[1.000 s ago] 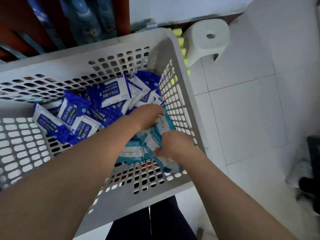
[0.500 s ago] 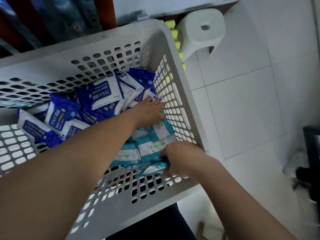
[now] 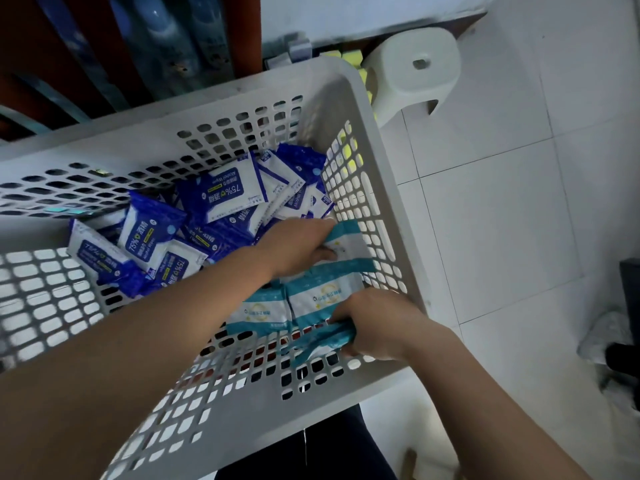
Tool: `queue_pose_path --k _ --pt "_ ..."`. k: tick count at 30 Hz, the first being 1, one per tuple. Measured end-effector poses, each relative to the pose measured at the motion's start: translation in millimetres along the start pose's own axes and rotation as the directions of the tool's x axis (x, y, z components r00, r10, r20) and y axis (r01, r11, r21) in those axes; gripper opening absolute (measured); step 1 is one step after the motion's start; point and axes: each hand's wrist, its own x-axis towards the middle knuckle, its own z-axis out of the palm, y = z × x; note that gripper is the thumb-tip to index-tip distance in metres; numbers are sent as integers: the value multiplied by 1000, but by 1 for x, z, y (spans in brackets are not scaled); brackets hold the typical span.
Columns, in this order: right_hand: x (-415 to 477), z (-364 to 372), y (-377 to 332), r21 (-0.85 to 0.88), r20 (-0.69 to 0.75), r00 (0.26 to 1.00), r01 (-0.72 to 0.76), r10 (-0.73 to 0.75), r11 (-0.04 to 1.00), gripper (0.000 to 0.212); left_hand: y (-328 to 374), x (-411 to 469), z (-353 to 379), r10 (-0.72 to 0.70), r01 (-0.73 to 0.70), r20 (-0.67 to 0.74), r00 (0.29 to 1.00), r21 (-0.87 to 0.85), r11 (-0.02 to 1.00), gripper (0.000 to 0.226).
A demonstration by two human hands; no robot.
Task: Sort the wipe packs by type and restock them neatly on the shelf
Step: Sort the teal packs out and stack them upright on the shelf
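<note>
A white perforated basket holds two kinds of wipe packs. Several dark blue alcohol wipe packs lie heaped at the back and left. Several teal and white wipe packs lie at the right, near the basket's side wall. My left hand reaches in and holds a teal pack against the right wall. My right hand grips another teal pack at the basket's near right corner. Both forearms cross over the basket's near wall.
A white plastic stool stands on the tiled floor beyond the basket's right corner. Shelf uprights with blue goods rise behind the basket. Dark objects sit at the right edge of the floor.
My right hand has drawn back toward the near corner and closed on a teal pack. My left hand has shifted right onto a teal pack by the wall.
</note>
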Motion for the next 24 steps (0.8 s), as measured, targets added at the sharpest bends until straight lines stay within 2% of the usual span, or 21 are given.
queue_pose_path --k 1,3,6,8,10,14,18,20,24 --pt "-1 0 0 2 5 1000 6 -6 1000 31 4 -10 -1 -38 36 -13 999 -98 994 25" --pt "-2 -1 0 1 13 1000 18 -18 1000 29 3 -28 3 -86 85 2 996 -123 989 24" --pt "-3 -2 -1 5 20 999 26 -26 1000 31 -22 -53 21 -234 258 155 960 -155 954 17" --pt "-3 -3 -2 3 30 999 31 -31 1000 35 -41 -71 40 -325 359 257 910 -98 928 19" --pt "-1 -4 -3 7 37 999 30 -31 1000 36 -59 -85 61 -344 367 297 891 -25 930 31" --pt "3 -3 -2 12 52 998 31 -31 999 33 -71 -101 92 -261 259 246 934 39 965 46" --pt "6 -1 -2 4 53 998 29 -29 1000 34 -70 -102 99 -220 187 184 958 181 966 46" --pt "8 0 -3 -1 47 998 33 -33 999 34 -71 -101 96 -270 233 161 949 217 948 40" --pt "12 3 -4 -9 24 999 33 -33 999 37 -80 -116 93 -479 480 93 873 20 877 34"
